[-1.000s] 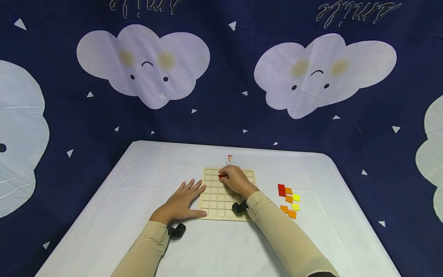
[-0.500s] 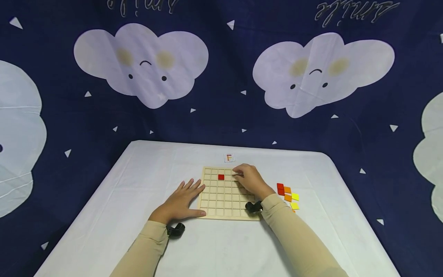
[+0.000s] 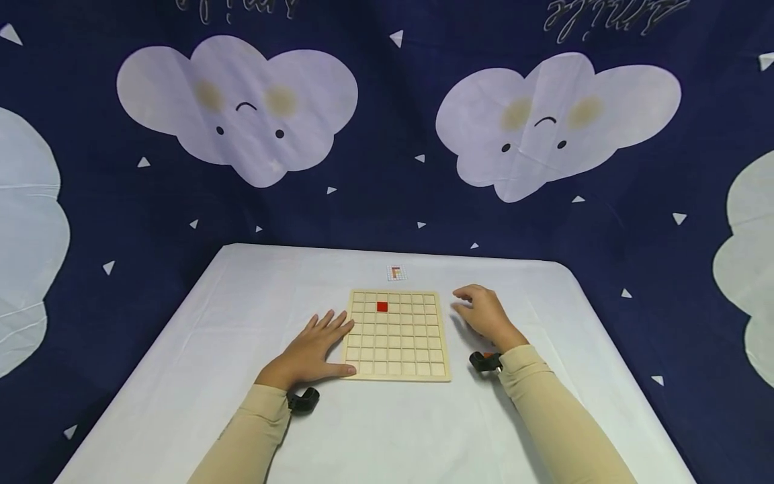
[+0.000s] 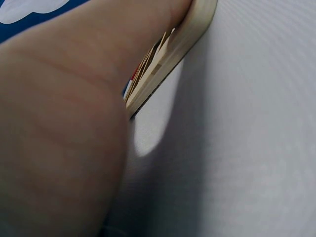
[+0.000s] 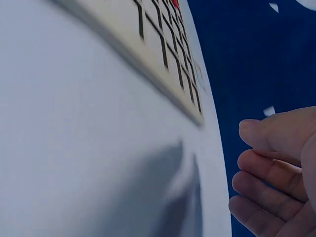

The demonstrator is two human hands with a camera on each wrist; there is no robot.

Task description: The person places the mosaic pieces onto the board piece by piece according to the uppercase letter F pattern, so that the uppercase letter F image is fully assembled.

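A pale wooden grid board [image 3: 394,341] lies on the white table, with one red square tile [image 3: 382,306] in a cell of its second row from the far side. The left hand [image 3: 308,353] rests spread along the board's left side, fingertips and thumb at the rim. In the left wrist view, the thumb side of that hand meets the board's edge [image 4: 163,64]. The right hand [image 3: 486,316] hovers to the right of the board, its fingers loosely bent and holding nothing. The right wrist view also has this hand [image 5: 276,173] beyond the board's corner, casting a shadow on the table.
Behind the board lies a small printed card [image 3: 396,273] with a coloured grid pattern. An orange-red bit of tile [image 3: 488,354] peeks out by the right wrist camera [image 3: 485,363]; that arm hides the other loose tiles. A dark blue cloud-print cloth [image 3: 387,134] hangs behind the table.
The right hand has let go of the red tile, leaving it in its cell, and has moved right, off the board and over the loose tiles' side. The left hand stays at the board.
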